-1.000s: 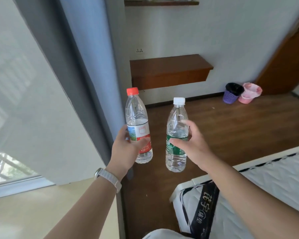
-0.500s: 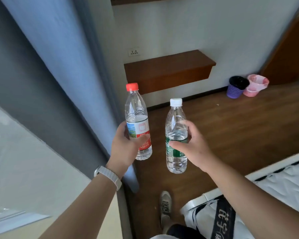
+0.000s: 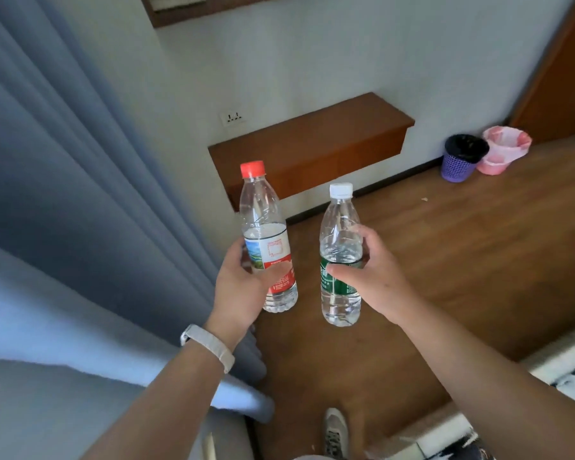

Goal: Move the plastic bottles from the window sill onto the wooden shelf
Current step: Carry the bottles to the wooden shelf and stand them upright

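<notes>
Two bottles, both in the air in front of the wooden shelf (image 3: 307, 137) — left hand (image 3: 243, 287) fingers wrapped round the red-capped bottle (image 3: 266, 237), right hand (image 3: 374, 277) gripping the white-capped bottle (image 3: 341, 257). Two bins right of the shelf.

window gone from view | wooden shelf (image 3: 312, 141) nearer, prob. | shoe (image 3: 335, 433) now vis.

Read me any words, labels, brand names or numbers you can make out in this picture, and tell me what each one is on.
None can be quoted; all print is too small or blurred.
Red-capped clear plastic bottle in the left hand: white and red label with a landscape picture, print unreadable.
White-capped clear plastic bottle in the right hand: green label, white characters blurred.
White mattress cover, bottom right: dark marks, cut off and unreadable.
</notes>
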A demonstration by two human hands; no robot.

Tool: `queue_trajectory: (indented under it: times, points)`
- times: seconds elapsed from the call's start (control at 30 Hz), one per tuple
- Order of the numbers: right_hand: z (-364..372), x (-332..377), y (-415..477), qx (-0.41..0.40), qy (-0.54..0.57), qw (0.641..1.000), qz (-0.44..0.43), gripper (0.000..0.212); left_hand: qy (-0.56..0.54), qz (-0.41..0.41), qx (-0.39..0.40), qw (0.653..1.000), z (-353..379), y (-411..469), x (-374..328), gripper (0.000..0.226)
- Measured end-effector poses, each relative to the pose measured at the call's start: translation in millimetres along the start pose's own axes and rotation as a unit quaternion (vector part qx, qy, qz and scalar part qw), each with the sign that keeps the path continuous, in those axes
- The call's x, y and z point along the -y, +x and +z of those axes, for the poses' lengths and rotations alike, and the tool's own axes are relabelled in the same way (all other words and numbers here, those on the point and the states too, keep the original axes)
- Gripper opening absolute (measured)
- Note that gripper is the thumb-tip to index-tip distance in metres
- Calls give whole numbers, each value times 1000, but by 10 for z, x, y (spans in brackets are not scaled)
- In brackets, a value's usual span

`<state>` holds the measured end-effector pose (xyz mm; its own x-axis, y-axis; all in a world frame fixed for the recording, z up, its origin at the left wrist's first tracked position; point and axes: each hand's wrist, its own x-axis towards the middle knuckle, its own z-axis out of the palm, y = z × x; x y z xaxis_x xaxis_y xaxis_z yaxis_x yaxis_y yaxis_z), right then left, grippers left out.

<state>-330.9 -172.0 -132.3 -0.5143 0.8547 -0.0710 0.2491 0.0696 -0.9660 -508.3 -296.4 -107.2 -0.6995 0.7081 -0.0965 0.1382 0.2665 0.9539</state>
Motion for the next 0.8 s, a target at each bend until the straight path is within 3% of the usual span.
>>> queue_trajectory:
  times: [0.43, 0.6, 0.8]
  points:
    - [-714, 70, 786, -82, 27, 996, -1, 67, 18, 9, 83, 996, 677, 955, -335, 74]
    - [-890, -18, 1043, -107, 27, 994, 20, 67, -6, 8, 124, 992, 877, 1374, -323, 63]
    - [-877, -93, 1564, -117, -3, 992, 44, 81, -20, 21, 167, 985, 1213, 1954, -283, 59]
